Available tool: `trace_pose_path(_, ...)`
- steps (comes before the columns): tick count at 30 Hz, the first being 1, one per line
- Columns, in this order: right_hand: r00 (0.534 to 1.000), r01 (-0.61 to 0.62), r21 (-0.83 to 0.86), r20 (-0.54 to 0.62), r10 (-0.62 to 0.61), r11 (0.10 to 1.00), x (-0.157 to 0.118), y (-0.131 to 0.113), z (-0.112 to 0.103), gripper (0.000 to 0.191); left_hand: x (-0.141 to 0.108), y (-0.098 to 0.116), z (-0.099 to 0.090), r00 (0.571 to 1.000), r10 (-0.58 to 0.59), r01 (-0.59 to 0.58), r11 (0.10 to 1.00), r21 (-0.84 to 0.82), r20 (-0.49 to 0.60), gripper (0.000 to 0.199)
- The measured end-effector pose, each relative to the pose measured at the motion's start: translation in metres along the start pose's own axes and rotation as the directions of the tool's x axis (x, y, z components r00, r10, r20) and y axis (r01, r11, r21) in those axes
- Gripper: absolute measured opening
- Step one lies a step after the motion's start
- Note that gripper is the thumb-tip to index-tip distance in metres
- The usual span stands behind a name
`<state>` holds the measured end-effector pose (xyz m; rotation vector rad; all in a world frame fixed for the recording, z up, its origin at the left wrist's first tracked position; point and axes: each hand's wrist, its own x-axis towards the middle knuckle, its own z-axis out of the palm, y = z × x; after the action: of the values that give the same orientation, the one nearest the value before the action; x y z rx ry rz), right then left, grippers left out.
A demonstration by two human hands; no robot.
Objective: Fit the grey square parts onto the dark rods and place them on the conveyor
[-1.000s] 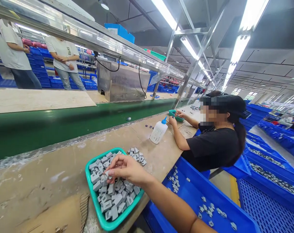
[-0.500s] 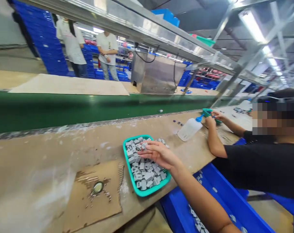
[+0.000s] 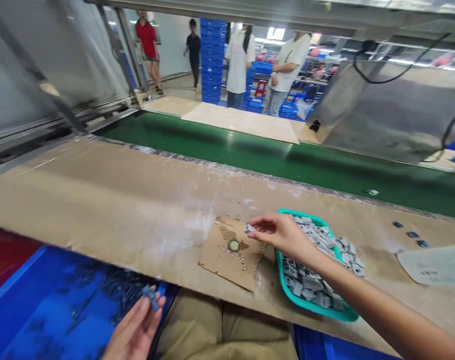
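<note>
Between the thumb and fingers of my right hand (image 3: 283, 235) is a small grey plastic block (image 3: 249, 229), held just above a square of cardboard (image 3: 216, 260). A round cap-like dish (image 3: 234, 245) with a pale filling sits on that cardboard. My left hand (image 3: 137, 325), at the lower left, grips a small dark blue plastic part (image 3: 151, 297) over the edge of a blue bin (image 3: 21, 290) of dark parts. Under my right forearm stands a turquoise basket (image 3: 293, 297) full of grey blocks, with more blocks heaped against its far side.
A white bottle (image 3: 437, 265) lies at the right, with several dark pieces (image 3: 413, 234) near it. Beyond the brown worktop (image 3: 118, 200) runs a green conveyor belt (image 3: 212, 132). A metal box (image 3: 392, 110) stands across it. People stand in the background near stacked blue crates (image 3: 211, 60).
The view has swung left. My right hand has left the basket with a grey block and moved to the cardboard. My left hand has come into view holding a dark blue part.
</note>
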<state>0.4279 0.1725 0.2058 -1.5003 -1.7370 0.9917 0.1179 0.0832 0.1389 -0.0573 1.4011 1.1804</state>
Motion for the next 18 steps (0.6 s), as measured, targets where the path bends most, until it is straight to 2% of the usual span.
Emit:
trace_pose_path(2,0.992,0.117,-0.149,0.070,-0.107,0.982,0.007,0.005,0.015,0.019,-0.010,-0.005,0.017,0.996,0.000,0.001,1.000,-0.005,0.090,0.015)
trace_pose_path(4,0.975,0.203,-0.229,0.134,-0.176,0.952,0.008,0.011,0.026,0.016,-0.015,-0.012,0.030,0.983,-0.009,0.008,1.000,0.002,0.185,0.014)
trace_pose_path(8,0.946,0.305,-0.260,0.197,-0.259,0.916,0.006,0.021,0.035,0.017,-0.018,-0.023,0.040,0.933,0.004,-0.008,1.000,0.011,0.360,0.019)
trace_pose_path(12,0.932,0.334,-0.286,0.241,-0.270,0.898,0.006,0.025,0.036,0.018,-0.018,-0.028,0.048,0.893,-0.004,-0.017,0.999,0.042,0.451,0.020)
trace_pose_path(18,0.936,0.300,-0.294,0.275,-0.220,0.908,0.008,0.028,0.040,0.016,-0.015,-0.032,0.065,0.831,-0.008,-0.040,0.996,0.074,0.557,0.016)
